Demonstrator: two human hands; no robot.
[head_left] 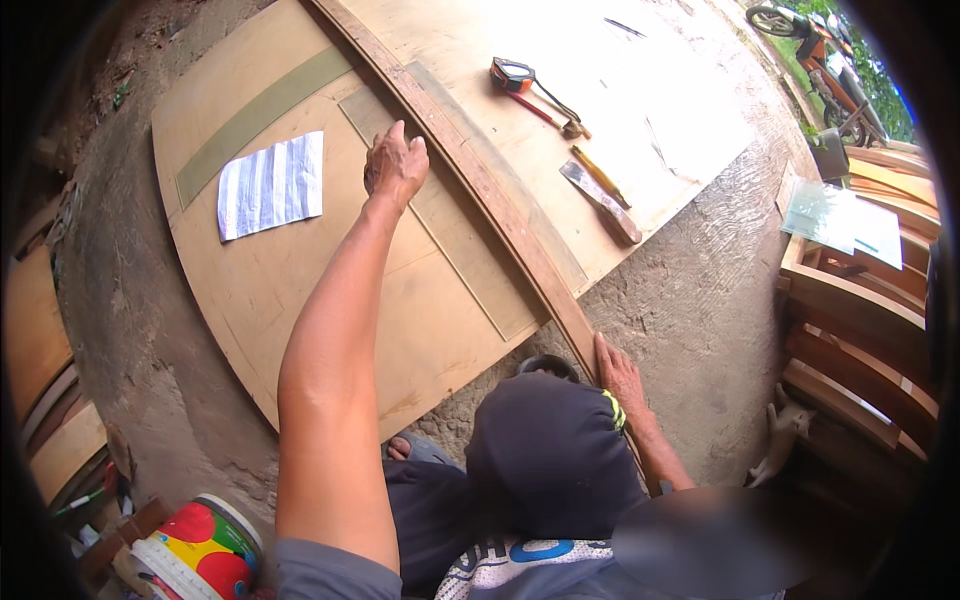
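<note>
A long reddish-brown wooden strip lies slantwise across pale plywood sheets. My left hand reaches far over the left sheet, next to the strip's left edge. Its fingers are curled; whatever they hold, if anything, is hidden. My right hand grips the near end of the strip, past the plywood's edge. A thin pale line runs along the left sheet under my left forearm. Left of that arm lies a striped sheet of paper, near a greenish band on the board.
On the right sheet lie a tape measure, a red pencil-like stick, a yellow-handled tool and a flat blade. Curved wooden pieces stand at right, near a cat. A colourful bucket stands lower left; a motorcycle is far right.
</note>
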